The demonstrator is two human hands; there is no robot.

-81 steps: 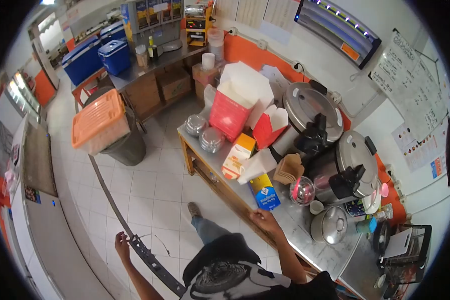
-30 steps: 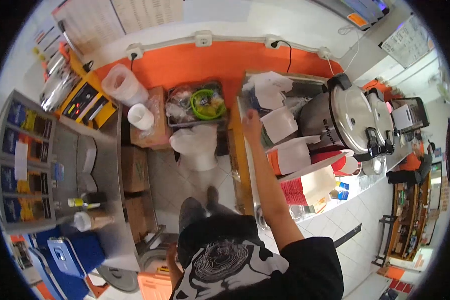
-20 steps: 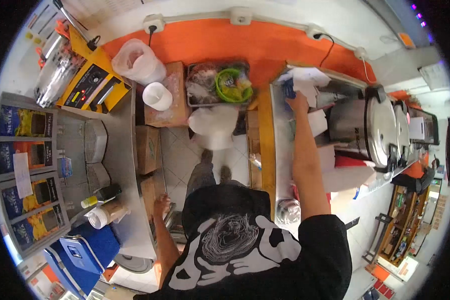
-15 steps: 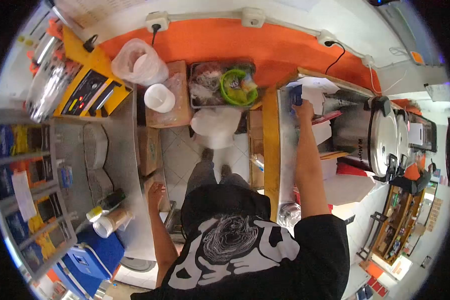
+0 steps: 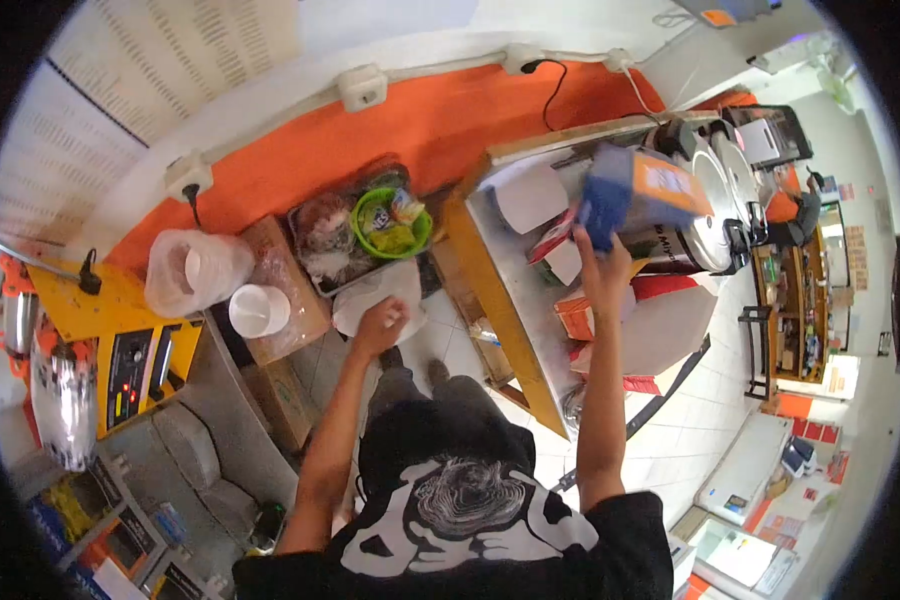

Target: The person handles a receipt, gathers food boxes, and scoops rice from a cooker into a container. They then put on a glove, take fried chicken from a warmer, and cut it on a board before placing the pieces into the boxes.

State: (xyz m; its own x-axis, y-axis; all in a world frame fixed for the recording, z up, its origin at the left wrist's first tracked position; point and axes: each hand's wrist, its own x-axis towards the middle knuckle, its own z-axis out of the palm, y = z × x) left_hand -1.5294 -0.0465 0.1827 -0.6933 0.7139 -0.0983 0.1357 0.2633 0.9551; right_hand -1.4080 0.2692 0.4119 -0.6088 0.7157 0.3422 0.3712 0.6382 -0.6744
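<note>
I had the two hands apart, with the left hand (image 5: 381, 326) out over the floor gap, its fingers loosely curled around nothing that I could see, and the right hand (image 5: 608, 275) clamped on the lower, dark end of a blue-and-orange box (image 5: 615, 190). That box was over the table (image 5: 505, 335), between a white folded carton (image 5: 531, 198) and the nearer cooker (image 5: 713, 240); motion blur hid its print, and I could not tell whether it touched anything. With only one end gripped, I judged that the far end would swing or droop, so a firm but uncrushing pinch and a level wrist suited it best. The red-and-white cartons (image 5: 660, 338) stood close to the right forearm, and I reckoned the elbow needed care to avoid nudging them. A slower, slightly higher path seemed wise too, since the box's orange side was toward the cooker lid and its handles. The left hand looked free to steady the loose end. Beyond it lay a white cup (image 5: 259, 311) and a green basket (image 5: 425, 238) of small packets, both better left undisturbed. Farther back ran the orange wall band (image 5: 300, 150) with its plugged cords, and far to the right another person (image 5: 802, 215) stood near the shelves (image 5: 795, 300), well apart from my reach.
</note>
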